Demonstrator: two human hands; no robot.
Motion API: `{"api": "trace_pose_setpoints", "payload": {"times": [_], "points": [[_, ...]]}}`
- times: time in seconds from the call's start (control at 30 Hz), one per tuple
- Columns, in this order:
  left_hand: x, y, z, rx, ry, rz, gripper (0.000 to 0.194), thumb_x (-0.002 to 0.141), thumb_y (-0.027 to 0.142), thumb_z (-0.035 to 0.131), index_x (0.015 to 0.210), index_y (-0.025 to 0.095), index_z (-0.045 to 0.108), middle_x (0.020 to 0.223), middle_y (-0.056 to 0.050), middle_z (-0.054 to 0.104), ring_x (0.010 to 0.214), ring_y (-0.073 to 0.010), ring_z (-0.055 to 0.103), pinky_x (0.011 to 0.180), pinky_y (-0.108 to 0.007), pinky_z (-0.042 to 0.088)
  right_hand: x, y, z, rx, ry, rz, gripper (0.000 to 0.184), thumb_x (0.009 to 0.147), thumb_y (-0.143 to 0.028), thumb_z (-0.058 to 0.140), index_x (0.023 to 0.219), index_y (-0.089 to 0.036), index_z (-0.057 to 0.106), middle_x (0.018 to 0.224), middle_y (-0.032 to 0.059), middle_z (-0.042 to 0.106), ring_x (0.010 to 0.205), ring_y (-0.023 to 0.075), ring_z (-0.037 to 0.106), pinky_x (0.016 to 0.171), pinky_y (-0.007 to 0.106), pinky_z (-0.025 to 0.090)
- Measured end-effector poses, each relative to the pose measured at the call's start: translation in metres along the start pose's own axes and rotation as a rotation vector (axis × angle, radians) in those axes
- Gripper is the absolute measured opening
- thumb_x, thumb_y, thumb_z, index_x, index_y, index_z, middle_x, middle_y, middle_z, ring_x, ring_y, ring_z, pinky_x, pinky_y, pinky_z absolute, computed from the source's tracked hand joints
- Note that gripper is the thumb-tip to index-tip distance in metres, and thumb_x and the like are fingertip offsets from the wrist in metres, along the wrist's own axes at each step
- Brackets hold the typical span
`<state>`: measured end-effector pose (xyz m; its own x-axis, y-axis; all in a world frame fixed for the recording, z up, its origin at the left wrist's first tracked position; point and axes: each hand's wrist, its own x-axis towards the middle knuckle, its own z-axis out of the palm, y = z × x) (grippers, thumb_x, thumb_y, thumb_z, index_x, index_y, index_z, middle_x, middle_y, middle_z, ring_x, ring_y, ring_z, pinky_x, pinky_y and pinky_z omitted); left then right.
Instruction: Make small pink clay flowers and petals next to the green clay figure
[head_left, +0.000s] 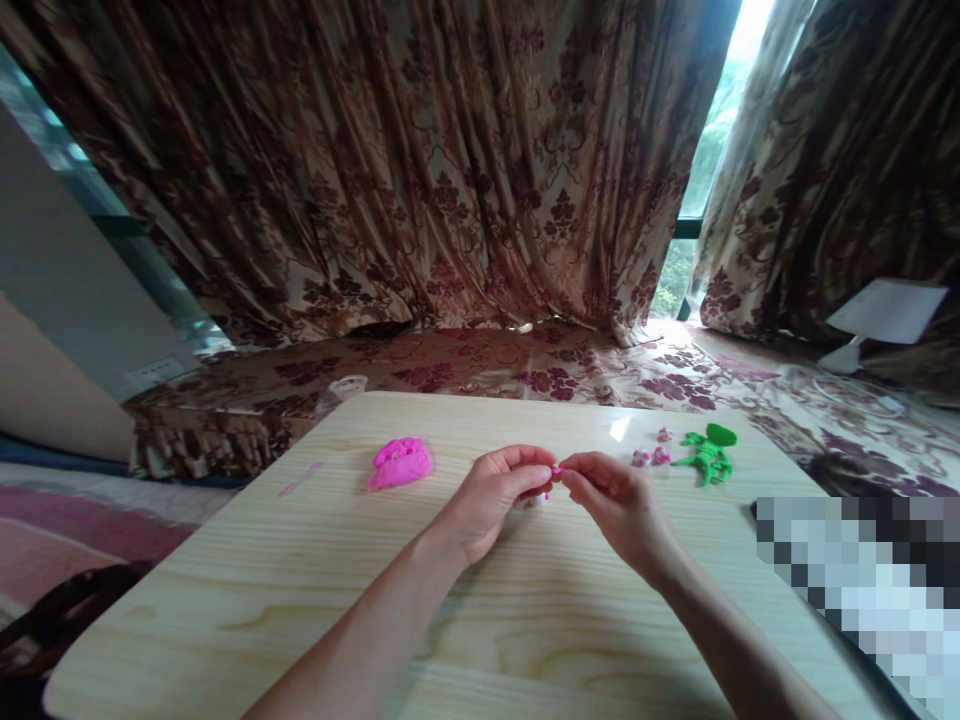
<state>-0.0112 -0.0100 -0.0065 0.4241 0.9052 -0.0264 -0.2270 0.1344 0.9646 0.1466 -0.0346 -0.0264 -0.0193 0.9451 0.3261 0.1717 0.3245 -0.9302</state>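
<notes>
Both hands meet above the middle of the table, pinching a small pink piece (556, 471) between their fingertips. My left hand (499, 498) is closed, thumb against forefinger, on the piece's left side. On its right side my right hand (613, 498) is closed in the same way. What the tiny piece is exactly cannot be made out. Just below the fingertips, a small white and pink item (537, 500) is partly hidden by my left hand.
Left on the wooden table (300, 580) lies a bright pink lump in clear wrap (403, 463), near a thin pink strip (301, 479). Several small pink and white pieces (661, 456) sit at right beside a green figure (709, 458). A pixelated area covers the right edge.
</notes>
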Motion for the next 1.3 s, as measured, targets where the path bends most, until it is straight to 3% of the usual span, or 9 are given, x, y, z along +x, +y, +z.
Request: {"api": "trace_pose_setpoints", "payload": {"times": [0.13,0.3,0.53,0.7,0.9,1.0,1.17,1.3], "points": [[0.0001,-0.0015,0.0002,0.028,-0.006,0.017,0.022,0.077,0.033,0.058,0.083,0.013,0.065,0.082,-0.006,0.064,0.076,-0.0133,0.055,0.074,-0.027,0.039,0.0006,-0.0012,0.0008,-0.022,0.037,-0.055,0.015,0.079,-0.03,0.058,0.082,-0.016,0.063,0.072,0.0028,0.064,0.064,0.013,0.055,0.057,0.024,0.044],[-0.0007,-0.0032,0.0017,0.163,-0.029,0.032,0.023,0.075,0.034,0.06,0.076,0.011,0.066,0.072,-0.005,0.062,0.069,-0.0115,0.051,0.069,-0.025,0.037,0.0003,-0.004,-0.001,-0.104,0.028,-0.151,0.012,0.08,-0.026,0.057,0.08,-0.017,0.065,0.073,0.0028,0.062,0.066,0.0133,0.057,0.059,0.024,0.045],[0.002,-0.0033,-0.0018,-0.031,-0.049,-0.043,0.019,0.073,0.028,0.063,0.083,0.012,0.065,0.075,-0.004,0.061,0.068,-0.0098,0.052,0.07,-0.025,0.038,-0.0013,-0.005,-0.0027,-0.018,-0.038,-0.129,0.036,0.079,-0.025,0.058,0.115,-0.021,0.053,0.096,0.0051,0.059,0.075,0.0136,0.059,0.063,0.025,0.051],[0.0038,-0.0044,-0.0052,-0.102,-0.048,-0.064,0.017,0.071,0.026,0.066,0.081,0.013,0.065,0.076,-0.004,0.061,0.068,-0.0098,0.053,0.071,-0.025,0.039,-0.0028,-0.0057,0.0024,-0.204,-0.04,-0.261,0.018,0.08,-0.016,0.054,0.097,-0.021,0.061,0.083,0.0014,0.058,0.07,0.0115,0.057,0.063,0.024,0.048],[0.0021,-0.0049,-0.0029,-0.034,-0.022,-0.088,0.017,0.071,0.028,0.065,0.078,0.013,0.063,0.073,-0.004,0.06,0.068,-0.0105,0.053,0.073,-0.028,0.039,-0.0021,-0.0058,-0.0016,-0.312,0.012,-0.3,0.01,0.082,-0.016,0.053,0.079,-0.019,0.062,0.073,0.0001,0.057,0.065,0.0106,0.054,0.06,0.023,0.044],[0.0013,-0.0048,-0.0004,0.008,-0.027,-0.078,0.018,0.072,0.029,0.063,0.075,0.012,0.063,0.07,-0.005,0.06,0.067,-0.0113,0.053,0.072,-0.028,0.039,-0.0023,-0.0054,-0.0019,-0.317,0.03,-0.316,0.009,0.081,-0.016,0.053,0.079,-0.018,0.061,0.073,0.0002,0.056,0.065,0.0104,0.053,0.06,0.023,0.044],[0.0018,-0.004,0.0005,0.031,-0.028,-0.074,0.018,0.069,0.029,0.065,0.075,0.012,0.065,0.068,-0.004,0.06,0.065,-0.011,0.052,0.07,-0.027,0.038,-0.0022,-0.005,-0.0019,-0.294,0.02,-0.362,0.021,0.081,-0.015,0.053,0.1,-0.021,0.061,0.08,0.0012,0.056,0.068,0.011,0.054,0.061,0.024,0.046],[0.0009,-0.0022,-0.0003,0.006,-0.065,-0.082,0.02,0.072,0.031,0.061,0.074,0.011,0.065,0.068,-0.005,0.061,0.065,-0.0117,0.052,0.069,-0.027,0.039,-0.0016,-0.0076,-0.0029,-0.321,0.001,-0.367,0.017,0.083,-0.018,0.051,0.091,-0.022,0.065,0.083,0.0029,0.058,0.072,0.0126,0.056,0.062,0.025,0.046]]}}
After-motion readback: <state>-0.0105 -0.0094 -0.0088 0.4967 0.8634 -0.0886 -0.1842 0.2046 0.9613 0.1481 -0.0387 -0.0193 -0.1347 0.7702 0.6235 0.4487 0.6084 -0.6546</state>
